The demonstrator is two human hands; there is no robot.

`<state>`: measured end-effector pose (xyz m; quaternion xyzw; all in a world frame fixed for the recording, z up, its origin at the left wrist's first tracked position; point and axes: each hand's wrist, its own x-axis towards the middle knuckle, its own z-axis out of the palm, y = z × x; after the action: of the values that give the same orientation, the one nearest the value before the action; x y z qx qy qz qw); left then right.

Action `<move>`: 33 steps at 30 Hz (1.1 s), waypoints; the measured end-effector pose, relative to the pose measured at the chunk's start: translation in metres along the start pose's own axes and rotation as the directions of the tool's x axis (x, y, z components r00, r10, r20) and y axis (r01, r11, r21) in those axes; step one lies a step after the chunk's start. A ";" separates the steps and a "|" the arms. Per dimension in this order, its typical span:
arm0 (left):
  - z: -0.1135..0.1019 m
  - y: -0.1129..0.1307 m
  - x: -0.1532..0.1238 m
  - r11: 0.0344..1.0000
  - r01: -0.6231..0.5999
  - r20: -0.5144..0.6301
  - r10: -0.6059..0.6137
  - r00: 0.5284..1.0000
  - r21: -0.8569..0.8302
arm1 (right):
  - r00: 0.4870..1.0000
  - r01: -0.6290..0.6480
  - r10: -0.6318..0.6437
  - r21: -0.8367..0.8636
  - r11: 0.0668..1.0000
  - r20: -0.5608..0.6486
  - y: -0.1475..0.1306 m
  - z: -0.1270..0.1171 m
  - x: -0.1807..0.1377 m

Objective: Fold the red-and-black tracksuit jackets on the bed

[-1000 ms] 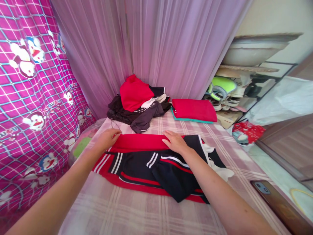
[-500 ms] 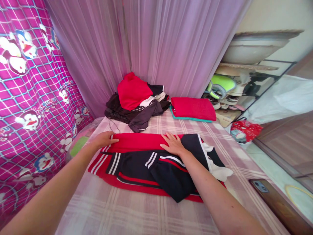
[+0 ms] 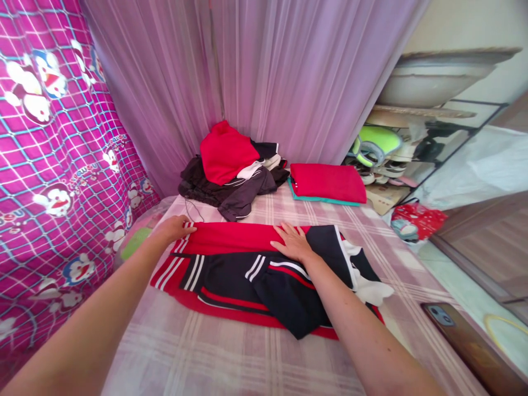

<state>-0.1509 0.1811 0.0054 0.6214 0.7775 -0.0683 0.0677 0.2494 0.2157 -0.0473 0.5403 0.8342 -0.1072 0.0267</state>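
Note:
A red and navy jacket with white stripes lies partly folded on the plaid bed cover, its navy sleeves laid across the body. My left hand is at the far left corner, thumb over the striped hem and the other fingers partly hidden at the far edge, gripping the cloth. My right hand lies flat on the folded red panel near the navy shoulder, fingers spread and pressing down. White cloth sticks out at the collar end, on the right.
Behind the jacket is a loose pile of clothes, beside a folded red garment on a teal one. A phone lies at the right edge of the plaid cover. A shoe rack stands beyond.
My left hand has shifted slightly outward onto the striped hem at the far corner. My right hand stays flat in the same place, and the view has moved a little.

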 end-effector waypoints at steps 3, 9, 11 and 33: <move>-0.002 0.012 -0.007 0.998 -0.064 -0.177 0.067 0.982 0.020 | 1.000 0.002 -0.002 -0.003 1.000 -0.007 0.000 0.001 0.000; 0.025 0.074 -0.023 0.942 -0.336 -0.192 0.329 0.925 -0.005 | 1.000 0.000 0.000 0.006 1.000 -0.002 -0.001 0.000 -0.001; 0.042 0.085 -0.031 0.960 -0.279 -0.178 0.278 0.944 0.017 | 1.000 0.000 0.000 0.011 1.000 -0.001 0.000 -0.001 -0.001; 0.063 0.075 -0.036 0.982 -0.181 -0.106 0.185 0.977 0.054 | 0.944 -0.321 0.315 -0.050 0.946 -0.102 0.080 -0.004 -0.024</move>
<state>-0.0684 0.1511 -0.0511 0.6945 0.7179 -0.0445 0.0170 0.3319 0.2262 -0.0511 0.6709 0.7396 -0.0487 0.0231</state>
